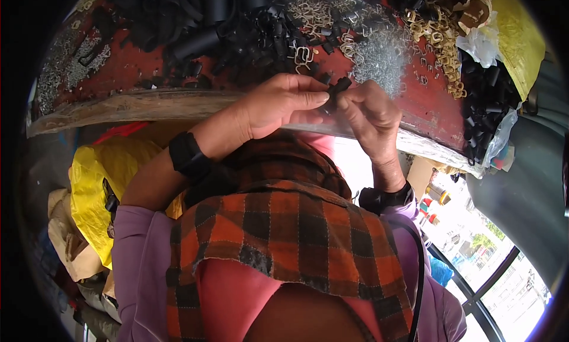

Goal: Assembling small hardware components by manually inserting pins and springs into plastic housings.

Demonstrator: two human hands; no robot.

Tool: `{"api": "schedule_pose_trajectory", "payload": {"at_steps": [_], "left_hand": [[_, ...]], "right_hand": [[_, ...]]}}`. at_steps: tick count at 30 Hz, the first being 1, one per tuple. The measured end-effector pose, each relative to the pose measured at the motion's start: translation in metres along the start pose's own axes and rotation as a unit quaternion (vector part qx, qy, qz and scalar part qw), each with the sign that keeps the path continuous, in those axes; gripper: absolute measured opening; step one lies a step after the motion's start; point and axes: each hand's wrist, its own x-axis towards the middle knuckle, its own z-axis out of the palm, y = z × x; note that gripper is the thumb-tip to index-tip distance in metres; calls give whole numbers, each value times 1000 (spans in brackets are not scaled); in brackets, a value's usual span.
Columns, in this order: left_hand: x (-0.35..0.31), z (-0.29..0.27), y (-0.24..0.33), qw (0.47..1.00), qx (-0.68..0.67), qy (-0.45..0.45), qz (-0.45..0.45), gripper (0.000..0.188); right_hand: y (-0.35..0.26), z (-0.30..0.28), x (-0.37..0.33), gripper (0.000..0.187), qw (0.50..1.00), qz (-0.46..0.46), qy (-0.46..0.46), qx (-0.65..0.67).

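Both hands meet over the near edge of the red worktable (435, 120). Between them is a small black piece (338, 88), tube-like or strap-like; its exact kind is too small to make out. My left hand (284, 102) pinches it from the left with thumb and forefinger. On the other side, my right hand (370, 111) has its fingertips closed on the same piece. Just beyond the hands lie a heap of small black pieces (255, 40) and a pile of tiny silvery metal parts (379, 60). Metal wire loops (303, 56) lie close to the left hand's knuckles.
Brass-coloured buckles (453, 75) and black tubular pieces (483, 105) lie at the right. More silvery parts (86, 60) spread at the far left, near large black rolls (198, 43). A yellow bag (92, 194) stands below the table at left; another yellow sack (518, 34) hangs at far right.
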Motion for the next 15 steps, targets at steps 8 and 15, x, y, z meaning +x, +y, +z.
{"api": "schedule_pose_trajectory", "payload": {"at_steps": [8, 15], "left_hand": [[-32, -25, 7, 999, -24, -37, 2, 26], [-69, -42, 9, 999, -31, 12, 25, 26]], "right_hand": [[3, 7, 19, 12, 989, 42, -72, -123], [9, 45, 50, 15, 928, -57, -64, -362]]}}
